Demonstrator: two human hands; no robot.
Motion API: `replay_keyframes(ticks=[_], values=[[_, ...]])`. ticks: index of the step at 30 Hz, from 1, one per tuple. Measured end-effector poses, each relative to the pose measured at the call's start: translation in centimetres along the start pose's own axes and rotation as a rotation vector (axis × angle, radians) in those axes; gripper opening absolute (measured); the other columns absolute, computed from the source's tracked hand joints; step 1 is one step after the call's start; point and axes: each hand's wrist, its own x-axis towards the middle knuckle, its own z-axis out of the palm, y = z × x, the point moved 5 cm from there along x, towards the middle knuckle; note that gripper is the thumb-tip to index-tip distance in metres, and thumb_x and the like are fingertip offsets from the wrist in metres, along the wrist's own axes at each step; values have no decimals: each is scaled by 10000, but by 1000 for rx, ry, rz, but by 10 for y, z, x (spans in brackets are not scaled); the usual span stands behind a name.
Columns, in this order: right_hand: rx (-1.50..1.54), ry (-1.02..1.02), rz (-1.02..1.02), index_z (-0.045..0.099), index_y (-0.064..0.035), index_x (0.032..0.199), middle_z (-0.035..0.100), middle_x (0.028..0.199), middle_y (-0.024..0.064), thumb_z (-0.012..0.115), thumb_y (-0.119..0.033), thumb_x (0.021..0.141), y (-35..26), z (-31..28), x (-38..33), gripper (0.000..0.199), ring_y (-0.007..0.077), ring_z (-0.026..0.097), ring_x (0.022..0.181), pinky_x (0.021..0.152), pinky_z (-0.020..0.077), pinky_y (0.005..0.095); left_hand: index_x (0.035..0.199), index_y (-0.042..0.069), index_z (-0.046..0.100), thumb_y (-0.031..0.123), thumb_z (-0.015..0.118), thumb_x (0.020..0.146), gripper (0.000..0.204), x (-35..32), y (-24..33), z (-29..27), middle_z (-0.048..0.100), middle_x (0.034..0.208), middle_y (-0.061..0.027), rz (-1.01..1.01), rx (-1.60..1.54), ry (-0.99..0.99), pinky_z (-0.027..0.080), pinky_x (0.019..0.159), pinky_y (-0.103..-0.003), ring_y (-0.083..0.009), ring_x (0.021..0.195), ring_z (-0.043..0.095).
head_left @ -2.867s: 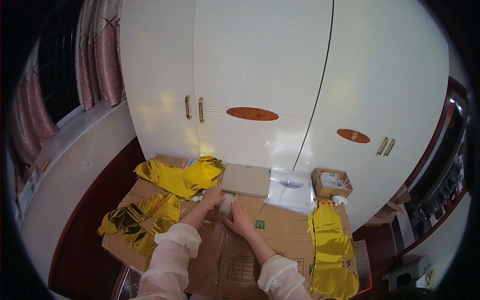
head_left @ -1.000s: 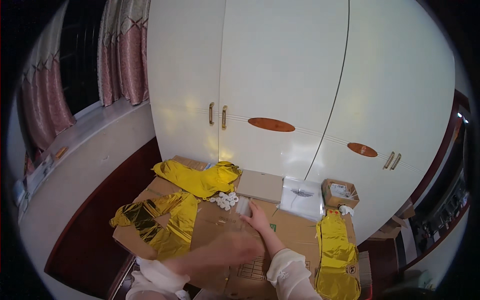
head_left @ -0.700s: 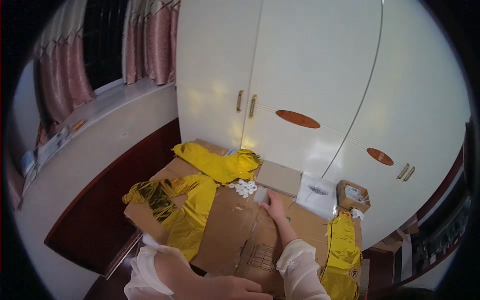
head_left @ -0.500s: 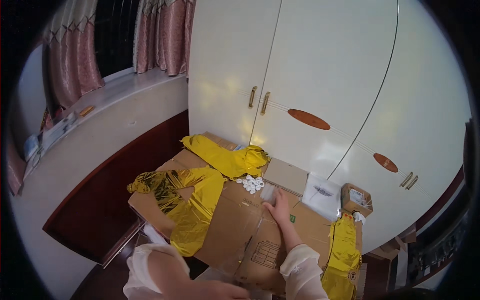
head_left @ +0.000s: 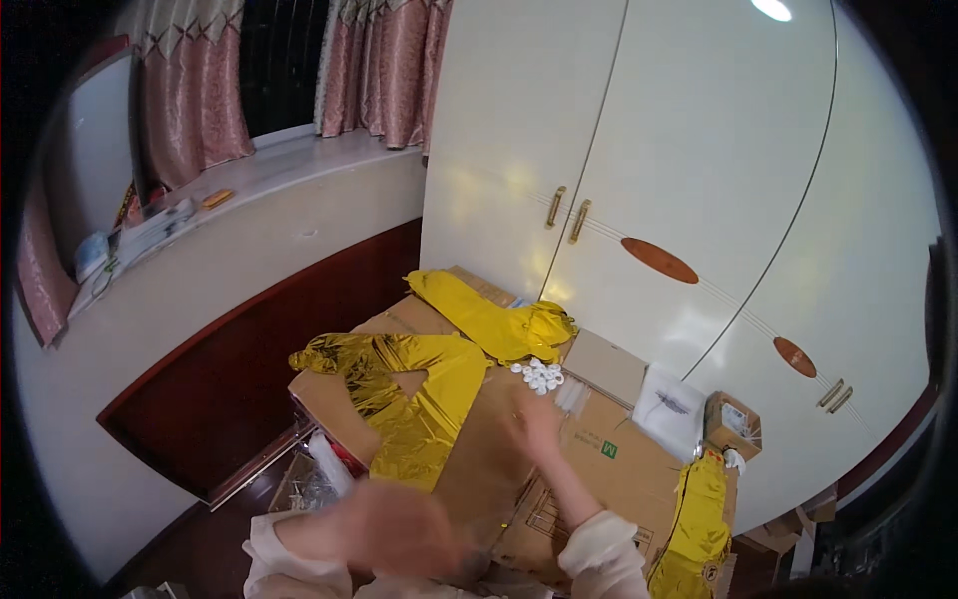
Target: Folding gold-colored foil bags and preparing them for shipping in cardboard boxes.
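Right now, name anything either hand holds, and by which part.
Cannot be told: the left hand is blurred; the right hand, near white rings, shows no clear hold.

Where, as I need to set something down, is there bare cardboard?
One bare patch of cardboard lies between the nearer left yellow foil and the right hand; another lies between the right forearm and the rightmost yellow foil. The far side is crowded: small white pieces, a beige board, a clear bag and a small box.
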Motion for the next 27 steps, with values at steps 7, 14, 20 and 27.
replay_keyframes(ticks=[7,14,20,27], values=[[175,-285,-337,538,-117,1349,496,1423,117,660,-521,838,-146,41,-23,662,309,412,1361,1158,217,548,1037,31,654,210,635,860,253,-62,-198,69,648,1009,-164,-407,122,114,487,885,-424,-357,988,611],[173,-240,-273,685,-185,1155,611,1289,19,652,-444,863,-140,63,-26,392,241,508,1259,1115,269,538,1130,28,637,299,694,843,399,-92,-205,100,644,1148,-184,-406,80,27,462,960,-440,-366,1116,590],[280,-134,-233,758,-162,889,712,1046,-37,705,-333,823,-142,53,-11,190,186,584,1066,1050,322,467,1237,52,574,301,732,794,531,-84,-182,104,633,1175,-200,-416,210,-10,448,974,-461,-381,1129,579],[330,-41,-238,739,-139,956,703,988,-10,714,-278,832,-146,38,5,188,210,577,1057,1028,336,441,1075,36,635,158,651,829,275,-83,-203,96,687,962,-172,-553,248,184,511,838,-437,-377,923,649]])
